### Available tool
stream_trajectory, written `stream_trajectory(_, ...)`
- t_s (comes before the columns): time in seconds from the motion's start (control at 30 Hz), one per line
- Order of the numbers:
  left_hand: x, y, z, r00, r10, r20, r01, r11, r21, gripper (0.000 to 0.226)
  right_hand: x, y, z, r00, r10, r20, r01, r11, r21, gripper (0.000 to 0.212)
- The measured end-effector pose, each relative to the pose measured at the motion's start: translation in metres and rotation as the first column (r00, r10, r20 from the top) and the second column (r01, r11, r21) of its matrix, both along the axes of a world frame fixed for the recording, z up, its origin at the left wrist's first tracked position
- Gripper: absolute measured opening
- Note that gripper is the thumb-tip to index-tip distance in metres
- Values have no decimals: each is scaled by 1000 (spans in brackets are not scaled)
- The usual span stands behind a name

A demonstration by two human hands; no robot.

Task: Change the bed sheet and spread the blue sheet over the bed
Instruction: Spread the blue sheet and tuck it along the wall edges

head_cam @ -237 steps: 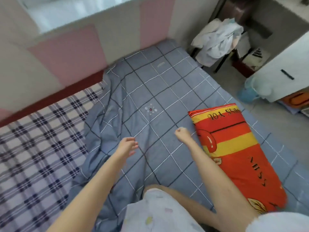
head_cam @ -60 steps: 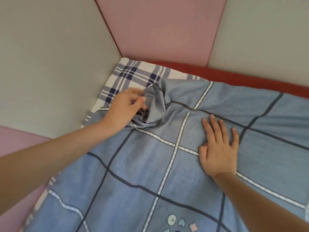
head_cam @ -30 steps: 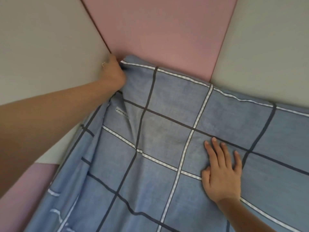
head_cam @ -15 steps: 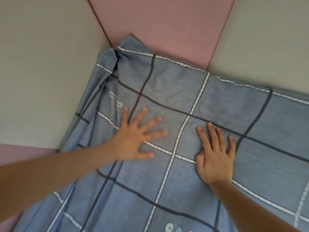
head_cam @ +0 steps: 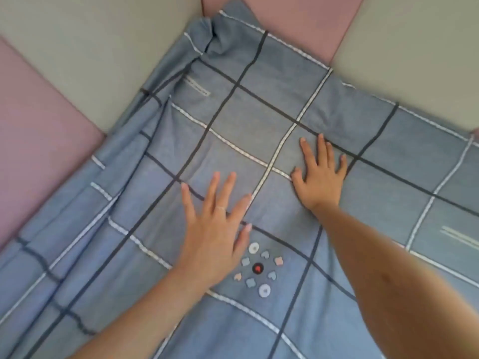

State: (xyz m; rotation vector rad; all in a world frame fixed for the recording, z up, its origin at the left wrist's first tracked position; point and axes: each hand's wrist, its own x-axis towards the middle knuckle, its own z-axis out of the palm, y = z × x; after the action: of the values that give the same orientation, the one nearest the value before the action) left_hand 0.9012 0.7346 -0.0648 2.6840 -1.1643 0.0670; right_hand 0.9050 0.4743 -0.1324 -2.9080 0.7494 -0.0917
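— Where do your hands lie?
— Nearest, your left hand rests flat on the blue sheet, fingers spread, just beside a printed ring of small shapes. Beyond it, your right hand presses the cloth, fingers straight.
— And the sheet?
— Spread over the bed, its corner bunched against pink and grey wall panels.

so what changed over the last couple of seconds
The left hand let go of the bunched corner of the blue checked fabric sheet, having pulled it into the corner of the pink and grey padded wall panels over the plaid sheet, which no longer shows. It then slid back toward the person and now lies flat, fingers spread. The right hand stayed flat on the sheet.
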Motion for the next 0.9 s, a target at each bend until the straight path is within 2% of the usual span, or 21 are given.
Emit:
stream_trajectory(0.07,-75,64,-10,998,-59,16,56,990,128,49,-4,7,5,996,-4,-86,6,1000,21,69)
stream_trajectory(0.17,-151,161,-28,994,73,-77,-54,973,225,52,-28,52,17,994,-29,-110,39,995,94,64)
stream_trajectory(0.23,-177,219,-32,956,250,-152,-205,943,263,60,-61,109,26,985,168,-44,-159,975,156,65)
stream_trajectory(0.27,-189,250,-30,914,358,-189,-294,908,298,65,-81,151,32,932,363,-11,-356,919,168,64)
stream_trajectory(0.3,-188,269,-31,866,451,-214,-372,869,328,72,-99,182,30,812,584,0,-576,802,159,64)
stream_trajectory(0.33,-188,295,-26,783,563,-264,-457,809,369,81,-111,221,29,617,786,-31,-780,617,105,64)
stream_trajectory(0.37,-179,309,-27,709,650,-273,-544,751,375,92,-112,240,25,427,897,-110,-900,434,46,65)
stream_trajectory(0.4,-168,324,-24,610,731,-307,-619,681,390,103,-100,259,24,292,936,-197,-953,303,26,68)
stream_trajectory(0.43,-158,343,-24,523,798,-300,-695,603,391,113,-80,280,22,224,938,-267,-969,242,39,72)
stream_trajectory(0.53,-122,370,-31,405,860,-311,-752,507,422,135,-2,312,25,316,867,-385,-935,354,29,83)
stream_trajectory(0.57,-111,367,-32,399,852,-338,-724,519,454,139,21,314,30,390,818,-423,-898,439,19,88)
stream_trajectory(0.6,-108,369,-35,372,854,-364,-707,515,484,140,42,326,33,421,774,-474,-874,486,18,94)
stream_trajectory(0.7,-105,371,-35,358,843,-403,-689,529,495,144,60,342,45,453,691,-563,-812,580,59,109)
stream_trajectory(0.77,-105,371,-33,364,828,-427,-690,547,474,145,41,349,55,545,681,-489,-730,673,124,104)
stream_trajectory(0.8,-103,371,-34,371,822,-433,-692,555,461,145,21,353,58,589,703,-398,-720,680,136,94)
stream_trajectory(0.83,-104,373,-32,368,817,-444,-692,560,456,146,-3,358,58,566,773,-285,-772,619,146,82)
stream_trajectory(0.87,-103,373,-30,370,812,-452,-690,566,452,146,-36,358,56,412,894,-177,-886,438,148,74)
stream_trajectory(0.9,-103,372,-32,378,808,-452,-680,574,456,146,-73,356,50,82,991,-107,-987,96,129,70)
